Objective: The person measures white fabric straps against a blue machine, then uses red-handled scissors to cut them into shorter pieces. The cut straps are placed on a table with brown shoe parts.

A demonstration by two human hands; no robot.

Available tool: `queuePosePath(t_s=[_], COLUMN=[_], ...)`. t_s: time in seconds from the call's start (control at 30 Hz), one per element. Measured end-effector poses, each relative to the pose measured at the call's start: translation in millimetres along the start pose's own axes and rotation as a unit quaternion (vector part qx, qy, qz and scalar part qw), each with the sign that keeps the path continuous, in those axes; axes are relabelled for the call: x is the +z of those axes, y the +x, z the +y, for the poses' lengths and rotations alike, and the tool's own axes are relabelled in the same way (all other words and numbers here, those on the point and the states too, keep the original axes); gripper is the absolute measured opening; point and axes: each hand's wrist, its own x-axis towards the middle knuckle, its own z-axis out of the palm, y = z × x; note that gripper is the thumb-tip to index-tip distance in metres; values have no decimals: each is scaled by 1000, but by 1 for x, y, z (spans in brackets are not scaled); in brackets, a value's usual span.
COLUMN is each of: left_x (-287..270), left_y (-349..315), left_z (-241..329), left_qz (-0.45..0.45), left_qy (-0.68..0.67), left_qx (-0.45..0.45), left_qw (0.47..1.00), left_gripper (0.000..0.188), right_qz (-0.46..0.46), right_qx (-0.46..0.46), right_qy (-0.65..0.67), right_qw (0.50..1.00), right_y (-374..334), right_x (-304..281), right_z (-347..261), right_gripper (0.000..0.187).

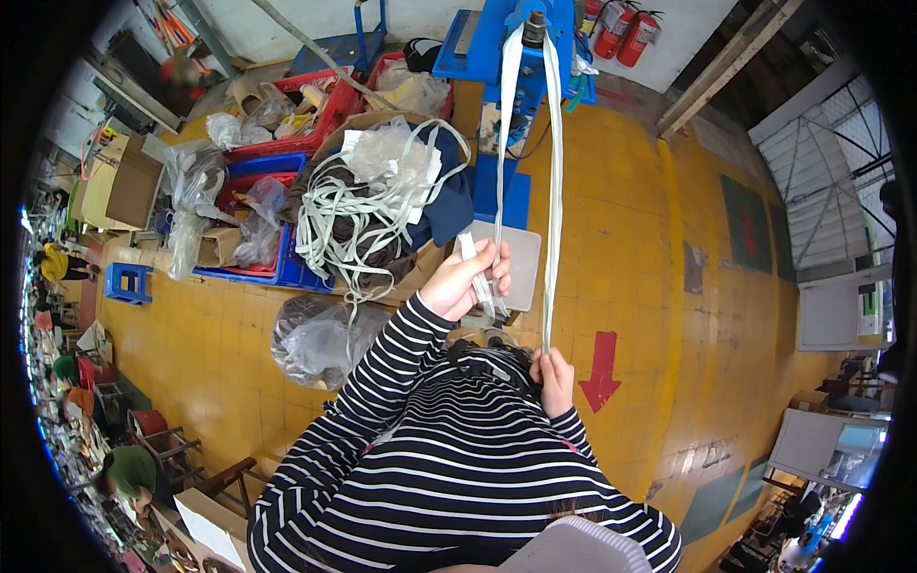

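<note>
A long white fabric strap (552, 191) hangs over the dark fitting at the top of a blue machine (506, 100), and its two strands run down toward me. My left hand (468, 279) is closed around the left strand together with some short strip ends that stick out above and below the fingers. Lower and to the right, my right hand (554, 380) pinches the right strand close to my body. Left of the machine lies a tangled heap of similar pale straps (349, 215) on dark cloth. A whitish plastic bin (522, 263) stands behind my left hand.
Blue crate (291, 258) and red crate (334, 110) with bagged goods stand at left. A clear plastic bag (320, 344) is on the yellow floor, a blue stool (128, 283) farther left. Fire extinguishers (638, 40) are at the back wall. Other people work at far left.
</note>
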Motion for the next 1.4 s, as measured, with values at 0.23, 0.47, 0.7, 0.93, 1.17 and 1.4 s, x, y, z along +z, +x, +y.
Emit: queuePosePath(t_s=[0.23, 0.47, 0.7, 0.93, 1.17, 1.4], left_x=[16, 26, 32, 29, 29, 17], left_y=[22, 35, 42, 31, 17, -1], left_z=[9, 6, -14, -20, -18, -19], left_qz=[-38, -37, -54, -41, -2, 39], left_qy=[-29, -40, 4, -55, -62, -27], left_qx=[20, 16, 0, 47, 75, 99], left_qw=[999, 998, 999, 997, 995, 994], left_gripper=[20, 17, 18, 19, 15, 20], right_qz=[32, 16, -97, -44, -253, -248], right_qx=[24, -64, -94, -141, 4, 35], right_qy=[8, -57, -234, -28, 195, 208], right_qw=[999, 996, 963, 989, 948, 945], right_y=[-33, -51, -23, 63, 141, 140], right_x=[-18, -24, -25, -31, 4, 26], right_z=[13, 18, 6, -67, -125, -125], right_gripper=[22, 24, 15, 37, 31, 26])
